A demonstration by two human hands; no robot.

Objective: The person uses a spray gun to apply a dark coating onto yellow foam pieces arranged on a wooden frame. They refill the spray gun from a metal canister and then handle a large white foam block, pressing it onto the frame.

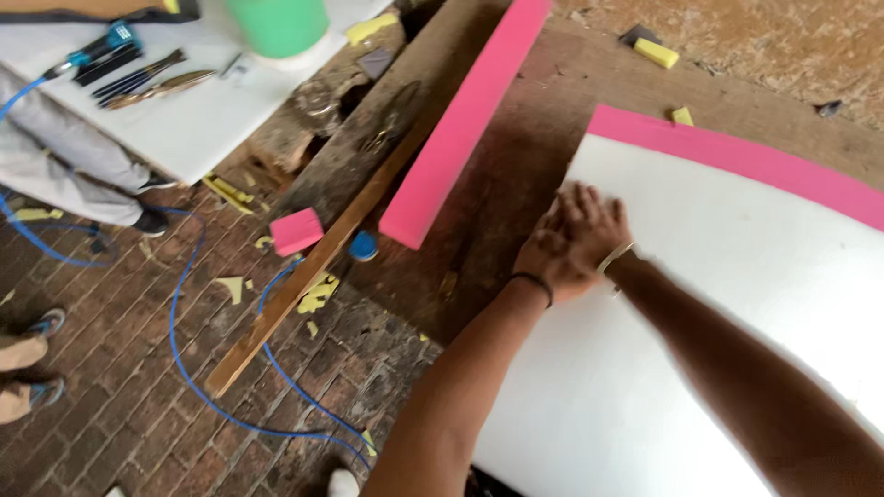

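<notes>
Down at the far left, another person's shoes [37, 354] stand on the brick floor [138, 405], and a blue hose [180, 340] loops across the bricks. Above them a white table [198, 129] carries a blue power tool [97, 51], a few dark hand tools [147, 83] and a green bucket [276, 23]. Beside the table stands a person in grey trousers [60, 156].

Further right, a wooden plank [313, 267] lies on a diagonal, with a small pink foam block [296, 230] and a blue cap [363, 245] just beside it. A long pink foam strip [465, 115] runs with its long axis from near the blue cap up and to the right, toward the top edge of the view.

Next, the left hand [550, 262] and the right hand [594, 225] meet at the left edge of a large white foam sheet [700, 304]. Both lie flat with fingers spread, one partly over the other, pressing on the sheet and gripping nothing. The sheet fills the lower right, its pink underlayer [737, 152] showing along the far edge. Yellow foam scraps [656, 52] lie beyond it.
</notes>
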